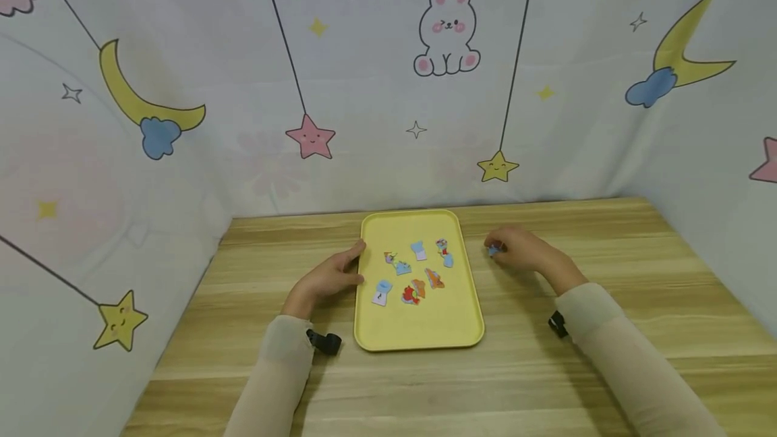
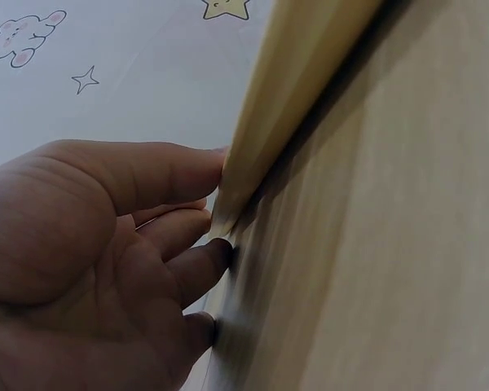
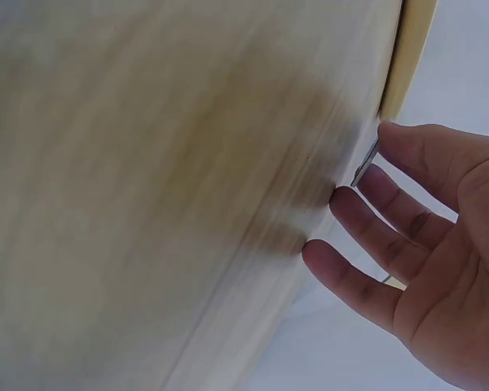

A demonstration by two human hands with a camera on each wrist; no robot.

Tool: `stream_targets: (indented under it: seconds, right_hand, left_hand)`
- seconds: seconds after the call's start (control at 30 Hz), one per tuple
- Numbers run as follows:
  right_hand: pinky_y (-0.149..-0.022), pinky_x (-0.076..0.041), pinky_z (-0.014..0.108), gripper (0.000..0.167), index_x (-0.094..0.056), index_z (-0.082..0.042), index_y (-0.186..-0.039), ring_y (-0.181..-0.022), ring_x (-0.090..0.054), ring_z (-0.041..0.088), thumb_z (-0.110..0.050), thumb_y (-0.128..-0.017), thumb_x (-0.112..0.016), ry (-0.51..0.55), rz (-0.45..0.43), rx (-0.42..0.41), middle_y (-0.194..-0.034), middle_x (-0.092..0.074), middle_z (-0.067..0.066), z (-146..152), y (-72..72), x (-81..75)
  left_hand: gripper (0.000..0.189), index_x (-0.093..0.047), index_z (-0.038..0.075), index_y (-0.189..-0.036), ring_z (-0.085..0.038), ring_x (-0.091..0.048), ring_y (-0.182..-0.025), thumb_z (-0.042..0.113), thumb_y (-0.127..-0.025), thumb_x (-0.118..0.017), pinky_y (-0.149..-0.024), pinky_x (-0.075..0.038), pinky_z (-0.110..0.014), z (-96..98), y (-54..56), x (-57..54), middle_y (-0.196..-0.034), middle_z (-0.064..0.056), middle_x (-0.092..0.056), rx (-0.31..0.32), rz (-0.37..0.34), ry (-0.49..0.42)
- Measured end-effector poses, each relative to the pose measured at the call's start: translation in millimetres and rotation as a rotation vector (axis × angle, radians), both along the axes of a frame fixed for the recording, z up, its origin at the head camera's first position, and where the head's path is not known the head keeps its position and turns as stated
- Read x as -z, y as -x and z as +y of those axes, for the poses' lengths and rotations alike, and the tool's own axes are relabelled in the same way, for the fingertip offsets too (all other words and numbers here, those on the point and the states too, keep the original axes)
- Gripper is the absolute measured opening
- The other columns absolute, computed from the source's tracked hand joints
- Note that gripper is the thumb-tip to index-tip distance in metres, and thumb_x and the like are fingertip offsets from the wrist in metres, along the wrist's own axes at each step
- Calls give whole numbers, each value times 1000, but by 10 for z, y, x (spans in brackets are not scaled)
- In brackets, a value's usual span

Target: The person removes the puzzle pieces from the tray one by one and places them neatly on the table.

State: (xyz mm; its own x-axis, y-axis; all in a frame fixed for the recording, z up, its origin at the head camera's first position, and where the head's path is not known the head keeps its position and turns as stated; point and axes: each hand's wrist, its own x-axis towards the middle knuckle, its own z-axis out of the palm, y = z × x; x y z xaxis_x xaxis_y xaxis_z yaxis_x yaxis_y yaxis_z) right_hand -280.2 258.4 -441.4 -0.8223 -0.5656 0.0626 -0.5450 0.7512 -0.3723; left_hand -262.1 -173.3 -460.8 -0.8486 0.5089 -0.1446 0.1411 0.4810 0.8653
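Wooden tabletop (image 1: 425, 390), cartoon-print cloth (image 1: 376, 66) behind. Right hand (image 1: 523, 249) pinching blue piece (image 1: 494, 249) – mostly hidden – right of yellow tray (image 1: 419, 330). Left hand (image 1: 330, 276) relaxed, touching tray's left side. Tray's small cutouts (image 1: 380, 297) – details unclear.

Cream long sleeves (image 1: 634, 359) and black wrist cameras (image 1: 328, 344) are worn.

Wood-grain table (image 1: 425, 390), yellow tray (image 1: 419, 330) lying on top

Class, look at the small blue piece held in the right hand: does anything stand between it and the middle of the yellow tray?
Only the raised right rim of the yellow tray; nothing else visible blocks the small blue piece in the right hand. The left hand touches the tray's opposite side.
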Motion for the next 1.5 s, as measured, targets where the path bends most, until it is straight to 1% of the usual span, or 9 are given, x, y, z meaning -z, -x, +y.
stream_targets:
  seconds: [0.23, 0.43, 0.57, 0.67, 0.8, 0.97, 1.2, 1.33, 1.5]
  right_hand:
    - [-86, -57, 51, 16, -75, 3, -107, -95, -68, 31, 3, -92, -73, -1, 19, -15, -101, -73, 12, -14, 6, 3]
    - [-87, -56, 51, 16, -75, 3, -107, -96, -67, 32, 4, -92, -72, -8, -6, 0, -102, -73, 12, -48, -19, -19]
    - [-93, -55, 53, 21, -74, 3, -112, -104, -68, 36, 3, -92, -71, -59, -12, 16, -109, -73, 16, -133, -43, -56]
    - [-98, -54, 55, 24, -74, 2, -119, -112, -66, 40, -1, -96, -67, -99, -17, 46, -117, -72, 18, -257, -53, -99]
    - [-97, -54, 56, 25, -74, -2, -124, -116, -65, 40, -5, -101, -64, -93, -15, 72, -122, -70, 17, -431, -45, -167]
    - [-96, -55, 53, 27, -73, -3, -127, -117, -66, 36, -11, -102, -68, -69, -35, 55, -127, -70, 15, -600, -15, -200]
    - [-105, -50, 53, 29, -74, 0, -127, -124, -62, 39, -12, -100, -72, -34, -79, -5, -129, -70, 16, -772, 31, -155]
    - [-111, -46, 54, 37, -71, 1, -132, -129, -58, 41, -13, -98, -77, -32, -111, -32, -135, -67, 17, -827, 38, -152]
    - [-114, -43, 55, 47, -66, 2, -138, -136, -54, 42, -11, -94, -79, -53, -156, -37, -144, -61, 20, -867, 67, -175]
  left_hand:
    - [77, -18, -4, -166, -34, -5, -162, -2, -102, -61, -129, -9, -51, -9, 1, -1, -174, -19, -10, 3, -7, -11]
    - [77, -19, -5, -165, -34, -5, -162, -2, -102, -62, -129, -9, -51, -17, 7, 5, -174, -19, -10, 7, -5, -10]
    - [77, -19, -5, -165, -34, -5, -161, -3, -101, -62, -129, -9, -51, -26, 3, 0, -174, -20, -10, 7, -2, -5]
    - [77, -19, -6, -165, -34, -5, -161, -3, -101, -62, -129, -9, -51, -36, 5, 5, -174, -20, -10, 7, -4, -5]
    - [78, -18, -5, -165, -34, -5, -162, -3, -101, -62, -129, -9, -51, -42, 14, 16, -174, -19, -10, 7, -3, -6]
    - [78, -19, -6, -165, -34, -5, -161, -3, -101, -63, -129, -9, -51, -42, 17, 18, -174, -20, -10, 6, 6, -8]
    - [77, -20, -5, -165, -34, -7, -161, -3, -101, -63, -129, -10, -50, -28, 7, 7, -174, -20, -12, 3, 9, -7]
    - [77, -20, -5, -165, -34, -7, -161, -2, -101, -63, -129, -10, -50, -20, 2, 1, -174, -19, -12, 7, 10, -5]
    - [77, -19, -5, -165, -33, -7, -161, -2, -101, -63, -129, -10, -50, -17, 5, 8, -174, -19, -12, 4, 11, -1]
